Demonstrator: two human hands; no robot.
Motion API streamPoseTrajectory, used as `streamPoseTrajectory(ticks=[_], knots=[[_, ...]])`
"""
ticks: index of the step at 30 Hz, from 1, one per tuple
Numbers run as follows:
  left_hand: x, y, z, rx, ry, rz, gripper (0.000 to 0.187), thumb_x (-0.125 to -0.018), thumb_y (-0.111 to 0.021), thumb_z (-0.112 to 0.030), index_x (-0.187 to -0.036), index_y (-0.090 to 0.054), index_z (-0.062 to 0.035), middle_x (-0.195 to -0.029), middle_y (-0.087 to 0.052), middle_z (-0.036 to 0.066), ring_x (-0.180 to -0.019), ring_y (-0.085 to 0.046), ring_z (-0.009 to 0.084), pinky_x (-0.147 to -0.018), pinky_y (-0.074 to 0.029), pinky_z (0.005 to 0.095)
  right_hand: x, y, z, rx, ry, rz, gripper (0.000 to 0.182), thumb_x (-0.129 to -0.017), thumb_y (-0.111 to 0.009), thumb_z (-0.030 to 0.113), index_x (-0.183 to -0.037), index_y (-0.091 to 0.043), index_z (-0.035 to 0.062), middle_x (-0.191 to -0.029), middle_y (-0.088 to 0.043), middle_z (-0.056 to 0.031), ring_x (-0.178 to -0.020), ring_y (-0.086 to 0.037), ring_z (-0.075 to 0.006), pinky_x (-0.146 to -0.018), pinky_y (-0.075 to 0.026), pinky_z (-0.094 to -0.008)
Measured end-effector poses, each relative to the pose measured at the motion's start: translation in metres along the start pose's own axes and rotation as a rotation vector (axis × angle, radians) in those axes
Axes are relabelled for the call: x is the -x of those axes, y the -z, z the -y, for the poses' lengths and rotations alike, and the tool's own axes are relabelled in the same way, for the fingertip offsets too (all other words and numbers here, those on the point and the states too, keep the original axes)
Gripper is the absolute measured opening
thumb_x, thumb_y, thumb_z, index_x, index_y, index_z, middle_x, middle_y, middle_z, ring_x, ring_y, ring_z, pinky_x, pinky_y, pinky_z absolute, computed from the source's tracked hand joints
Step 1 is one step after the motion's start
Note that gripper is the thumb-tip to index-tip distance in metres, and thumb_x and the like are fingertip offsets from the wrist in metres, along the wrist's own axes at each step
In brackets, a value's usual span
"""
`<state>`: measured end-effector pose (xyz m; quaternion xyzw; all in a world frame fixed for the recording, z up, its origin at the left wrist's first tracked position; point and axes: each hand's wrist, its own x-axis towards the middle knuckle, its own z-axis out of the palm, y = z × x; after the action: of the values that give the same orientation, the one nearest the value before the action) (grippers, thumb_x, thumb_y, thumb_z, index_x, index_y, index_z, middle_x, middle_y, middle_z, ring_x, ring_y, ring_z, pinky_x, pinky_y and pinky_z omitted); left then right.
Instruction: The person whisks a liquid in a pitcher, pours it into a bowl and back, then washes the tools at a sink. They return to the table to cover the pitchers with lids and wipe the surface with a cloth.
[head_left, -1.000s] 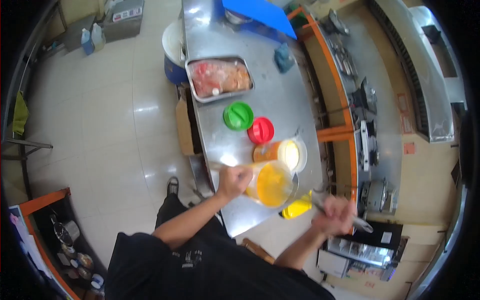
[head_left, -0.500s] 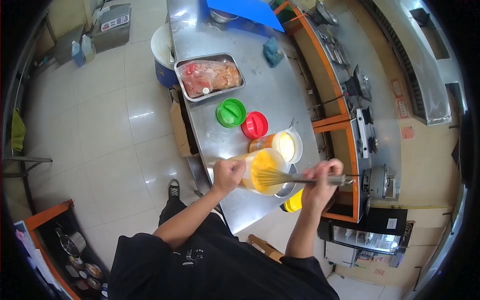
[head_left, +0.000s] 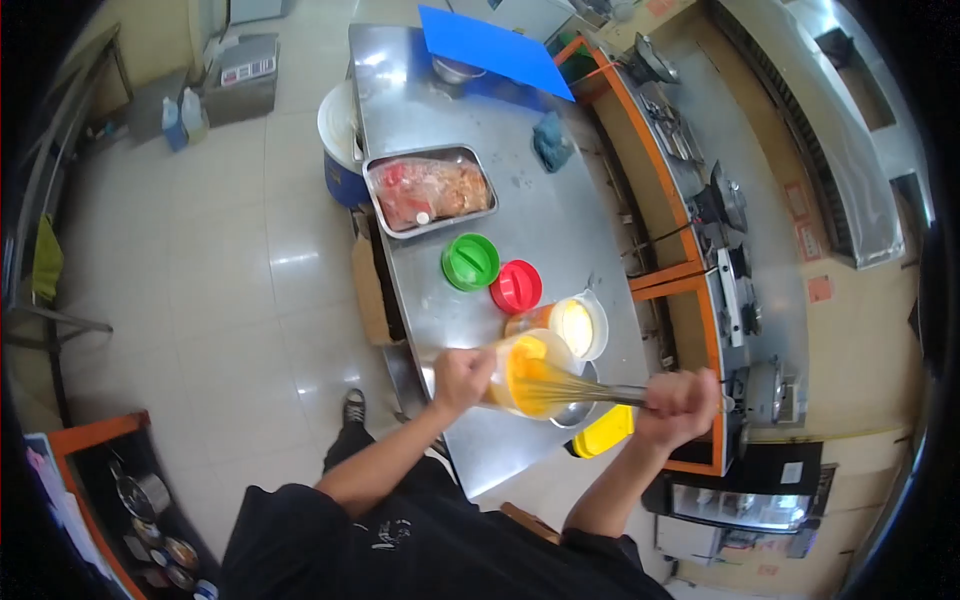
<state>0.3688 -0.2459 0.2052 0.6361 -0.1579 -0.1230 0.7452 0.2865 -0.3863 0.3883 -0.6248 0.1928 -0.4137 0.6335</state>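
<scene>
My left hand (head_left: 462, 378) grips the side of a clear plastic jug (head_left: 525, 375) filled with orange-yellow liquid, tilted toward my right on the steel table (head_left: 530, 210). My right hand (head_left: 680, 405) holds the handle of a metal whisk (head_left: 570, 393), whose wire head is inside the jug's mouth. A second jug (head_left: 560, 322) with pale yellow contents stands just behind. A metal bowl (head_left: 578, 405) sits partly hidden under the tilted jug.
A red lid (head_left: 516, 286) and a green lid (head_left: 471, 261) lie on the table beyond the jugs. Farther back are a metal tray of bagged food (head_left: 430, 190), a teal cloth (head_left: 552, 142) and a blue board (head_left: 490, 48). A yellow container (head_left: 603, 430) sits at the table's near edge. Stove burners (head_left: 725, 200) line the right.
My right hand came up from low on the right with the whisk and put its head into the jug. My left hand kept hold of the tilted jug.
</scene>
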Motion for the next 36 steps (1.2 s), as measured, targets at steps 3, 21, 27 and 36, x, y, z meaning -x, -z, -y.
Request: streamPoseTrajectory(ticks=[3,21,27,36], knots=[[0.001,-0.002,-0.004,-0.039,0.065,0.031,0.036,-0.082,-0.06,-0.026,-0.059,-0.058,0.0018,-0.049,-0.048,0.019,-0.042,-0.055,0.0239,-0.045,-0.038,0.0382,0.026,-0.002,-0.055,0.281,-0.1,-0.164,0.037,-0.094,-0.046,0.024,-0.06,-0.039,0.0128,-0.047,-0.035,0.002,-0.042,-0.03,-0.0084,-0.038,-0.028,-0.0251],[0.005,0.003,0.014,-0.032,-0.001,0.039,0.037,-0.085,-0.058,-0.023,-0.06,-0.055,0.0041,-0.047,-0.045,0.015,-0.043,-0.049,0.0136,-0.045,-0.036,0.0345,0.025,0.035,-0.009,-0.074,-0.146,0.038,0.038,-0.093,-0.05,0.021,-0.057,-0.045,0.0097,-0.047,-0.037,0.0002,-0.043,-0.039,-0.0119,-0.046,-0.037,-0.0265],[-0.006,-0.006,0.024,-0.012,0.054,0.025,0.036,-0.085,-0.058,-0.022,-0.06,-0.053,0.004,-0.047,-0.041,0.015,-0.042,-0.045,0.0146,-0.045,-0.034,0.0364,0.015,0.012,-0.042,0.1,-0.238,0.029,0.041,-0.092,-0.051,0.019,-0.056,-0.036,0.0093,-0.047,-0.033,-0.0002,-0.044,-0.037,-0.014,-0.052,-0.041,-0.0323],[0.014,-0.01,0.036,0.061,0.05,0.064,0.036,-0.086,-0.055,-0.016,-0.058,-0.049,0.0052,-0.045,-0.035,0.005,-0.044,-0.038,0.0087,-0.045,-0.03,0.0314,-0.003,0.016,0.002,0.031,-0.139,0.117,0.039,-0.09,-0.053,0.019,-0.055,-0.04,0.0069,-0.047,-0.034,-0.0009,-0.043,-0.035,-0.0127,-0.05,-0.039,-0.0309]])
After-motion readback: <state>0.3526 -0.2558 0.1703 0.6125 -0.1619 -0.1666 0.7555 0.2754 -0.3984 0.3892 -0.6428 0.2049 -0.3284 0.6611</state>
